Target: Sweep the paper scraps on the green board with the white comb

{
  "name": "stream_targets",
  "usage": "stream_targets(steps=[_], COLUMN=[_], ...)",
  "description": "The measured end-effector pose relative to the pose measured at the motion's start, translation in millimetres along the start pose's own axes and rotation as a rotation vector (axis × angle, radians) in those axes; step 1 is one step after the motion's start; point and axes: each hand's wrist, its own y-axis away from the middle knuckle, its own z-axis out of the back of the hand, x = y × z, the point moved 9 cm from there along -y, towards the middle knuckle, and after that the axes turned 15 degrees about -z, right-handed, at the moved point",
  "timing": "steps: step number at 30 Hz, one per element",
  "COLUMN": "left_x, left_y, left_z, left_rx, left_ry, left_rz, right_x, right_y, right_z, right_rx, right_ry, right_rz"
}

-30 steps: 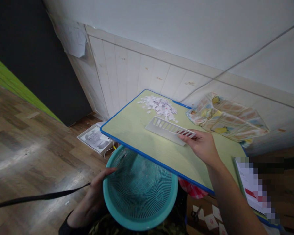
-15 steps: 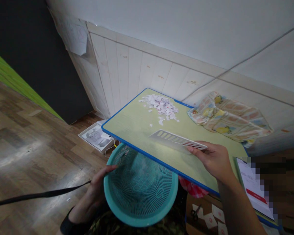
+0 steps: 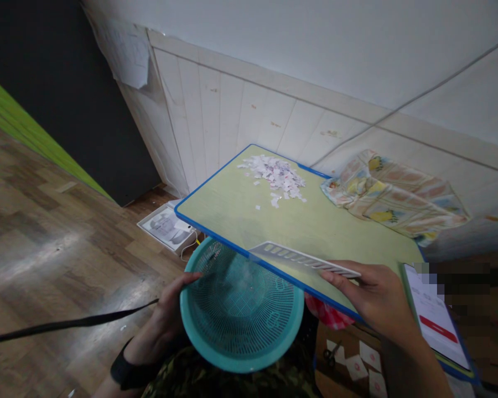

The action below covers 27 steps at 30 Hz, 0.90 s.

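Observation:
My left hand grips the left rim of a round turquoise plastic basket with perforated walls. The basket is tilted toward me below the table's near edge. In my right hand is a white slotted plastic strip with a thin see-through edge, pinched at its right end. Its far end reaches the near blue edge of the low yellow-green table, above the basket. A heap of small white paper scraps lies toward the table's far left corner, a few bits apart from it.
A crumpled patterned cloth lies along the wall side. A phone rests at the table's right end. Below are scissors, several white cards and a red checked cloth. A box stands on the floor.
My right hand has drawn the slotted strip toward me, from over the tabletop to the near edge above the basket. The left hand still holds the basket; the view has shifted slightly.

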Motion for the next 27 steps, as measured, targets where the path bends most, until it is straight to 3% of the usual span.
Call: stream_targets(steps=[3,12,18,23,27], left_x=[-7.0,-8.9,-8.1,-7.5,-5.6], left_y=[-4.9,-4.2,-7.2,-6.7,-8.0], left_z=[0.6,-2.6,-1.4,1.1,2.1], left_rx=[0.016,0.014,0.044,0.036,0.041], left_ry=[-0.115,-0.128,-0.135,-0.133,-0.118], left_rz=[-0.085,-0.092,-0.097,-0.056,-0.02], right_x=[-0.8,-5.5,1.2,9.5,13.3], right_y=[0.0,-0.1,-12.3,-20.0,-15.2], right_z=[3.8,8.0,6.2,-10.8,-9.1], right_rx=[-0.037,-0.027,-0.186,-0.079,-0.059], right_ry=[0.019,0.028,0.005,-0.019,-0.03], right_rz=[0.011,0.01,-0.023,0.017,0.052])
